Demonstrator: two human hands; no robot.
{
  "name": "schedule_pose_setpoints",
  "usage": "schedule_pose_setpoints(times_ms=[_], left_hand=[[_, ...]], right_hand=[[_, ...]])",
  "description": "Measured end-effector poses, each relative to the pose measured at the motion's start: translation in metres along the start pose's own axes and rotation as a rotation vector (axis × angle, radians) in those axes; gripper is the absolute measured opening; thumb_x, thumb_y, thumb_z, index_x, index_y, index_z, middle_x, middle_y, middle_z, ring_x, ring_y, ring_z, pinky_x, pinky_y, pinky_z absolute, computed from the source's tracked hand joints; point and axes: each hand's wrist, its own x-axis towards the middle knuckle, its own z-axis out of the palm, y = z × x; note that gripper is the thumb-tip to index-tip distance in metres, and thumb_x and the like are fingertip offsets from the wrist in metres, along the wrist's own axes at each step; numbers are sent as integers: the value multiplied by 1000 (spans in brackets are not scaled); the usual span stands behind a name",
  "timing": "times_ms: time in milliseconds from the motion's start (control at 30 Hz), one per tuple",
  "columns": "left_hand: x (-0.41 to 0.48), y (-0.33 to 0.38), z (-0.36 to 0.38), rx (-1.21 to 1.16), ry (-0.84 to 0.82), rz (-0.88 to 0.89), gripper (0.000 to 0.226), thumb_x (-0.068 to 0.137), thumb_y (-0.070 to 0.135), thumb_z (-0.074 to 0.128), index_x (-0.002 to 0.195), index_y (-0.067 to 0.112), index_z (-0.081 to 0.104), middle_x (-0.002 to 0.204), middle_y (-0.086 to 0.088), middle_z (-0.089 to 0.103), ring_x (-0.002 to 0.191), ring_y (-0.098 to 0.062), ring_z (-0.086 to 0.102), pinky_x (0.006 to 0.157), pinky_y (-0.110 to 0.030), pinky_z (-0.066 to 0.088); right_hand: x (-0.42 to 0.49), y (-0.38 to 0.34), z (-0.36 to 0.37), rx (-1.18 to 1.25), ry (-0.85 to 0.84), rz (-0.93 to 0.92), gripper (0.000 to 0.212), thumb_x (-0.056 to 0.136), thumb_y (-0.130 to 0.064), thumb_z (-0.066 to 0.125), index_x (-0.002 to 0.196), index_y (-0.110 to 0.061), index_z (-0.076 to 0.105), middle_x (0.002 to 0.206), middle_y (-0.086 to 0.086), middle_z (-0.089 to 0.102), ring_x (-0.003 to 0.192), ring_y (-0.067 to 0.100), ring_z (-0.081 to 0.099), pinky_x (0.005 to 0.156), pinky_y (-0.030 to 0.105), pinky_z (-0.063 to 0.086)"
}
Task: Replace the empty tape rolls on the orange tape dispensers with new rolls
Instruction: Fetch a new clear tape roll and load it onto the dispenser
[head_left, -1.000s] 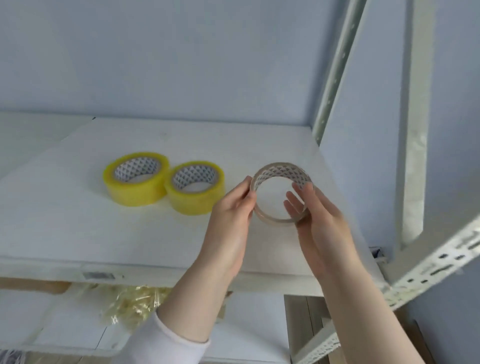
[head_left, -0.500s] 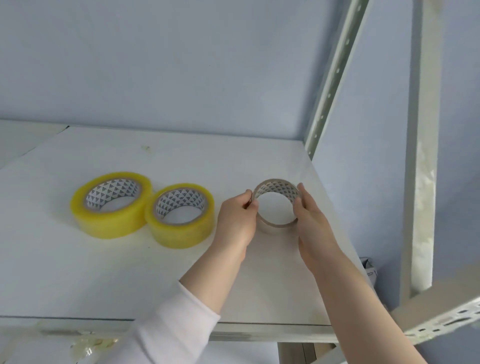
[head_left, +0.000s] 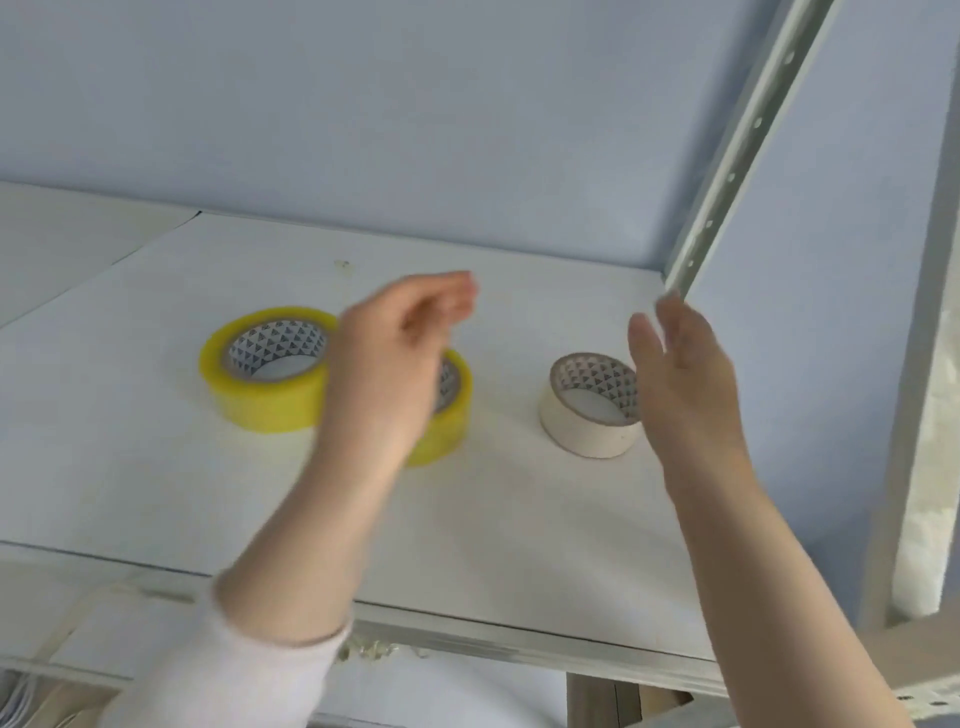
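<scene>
An empty pale tape core (head_left: 589, 413) lies flat on the white shelf (head_left: 156, 483), toward its right side. My right hand (head_left: 680, 384) hovers just right of it, fingers spread, holding nothing. My left hand (head_left: 395, 364) is blurred above the middle of the shelf with loosely curled fingers and nothing in it. It covers most of a full yellow tape roll (head_left: 447, 415). A second full yellow roll (head_left: 267, 369) lies flat to the left. No orange dispenser is in view.
A perforated metal upright (head_left: 727, 171) rises at the shelf's back right corner, with a second post (head_left: 935, 364) nearer on the right. A blue wall (head_left: 415, 114) stands behind. A lower shelf shows beneath the front edge.
Both hands held the empty core a second ago; it now lies on the shelf and both hands have let go. My left hand has swung left over the yellow rolls.
</scene>
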Motion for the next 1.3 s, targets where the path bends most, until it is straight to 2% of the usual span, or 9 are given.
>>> schedule_pose_setpoints(times_ms=[167,333,433,500,567,633,733,900,1300], left_hand=[[-33,-41,-53,-52,161,-298,16,92,11,51,100,22,60,111,0,65,109,-15,61,104,-39,43],[-40,-64,-56,-71,200,-451,30,92,15,52,122,9,53,124,-5,56,111,-14,54,108,-42,39],[-39,-65,-48,-83,118,-455,33,93,17,50,125,8,53,114,7,52,105,-1,52,104,-30,39],[-38,-61,-43,-46,57,-437,16,93,16,50,93,28,61,94,15,58,83,13,55,87,-24,40],[-37,-60,-39,-26,58,-408,25,92,16,53,73,33,53,80,10,55,77,-1,54,81,-26,38],[-42,-59,-37,-91,82,-400,8,90,19,55,88,25,59,90,4,56,91,-11,52,86,-27,38],[-52,-54,-40,-170,155,-392,36,85,30,61,116,13,54,120,-5,60,116,-16,55,103,-35,41],[-91,-37,-76,-287,205,-363,41,62,43,66,97,23,60,116,-4,66,111,-13,61,102,-41,44],[-290,-23,-174,-406,673,-469,26,70,11,63,95,20,61,82,4,75,84,-13,70,74,-24,56]], right_hand=[[-32,-6,52,92,-333,37,49,94,-29,45,140,-14,36,143,-3,45,127,9,44,92,11,30],[-20,17,91,-68,-461,149,35,95,-38,37,117,-16,53,125,-3,55,121,15,43,97,25,34],[-17,19,102,-16,-407,154,32,96,-33,37,113,-14,56,117,-6,55,112,12,47,94,23,36],[-18,18,104,29,-362,160,34,96,-27,39,122,-13,56,119,-2,60,105,11,53,83,19,40],[-22,16,103,93,-322,162,31,95,-23,42,121,-14,58,116,-1,63,102,12,56,79,17,43],[-27,14,99,178,-283,203,32,94,-24,45,122,-14,57,121,3,63,109,17,58,94,30,46],[-40,3,85,317,-303,246,30,93,-23,48,121,-17,56,119,3,63,108,18,59,92,39,50],[-85,-18,60,527,-459,216,22,90,-17,53,111,-21,58,106,5,68,103,20,66,85,38,53],[-239,13,99,544,-1094,287,31,72,-20,62,102,-25,61,111,1,69,104,21,66,90,43,50]])
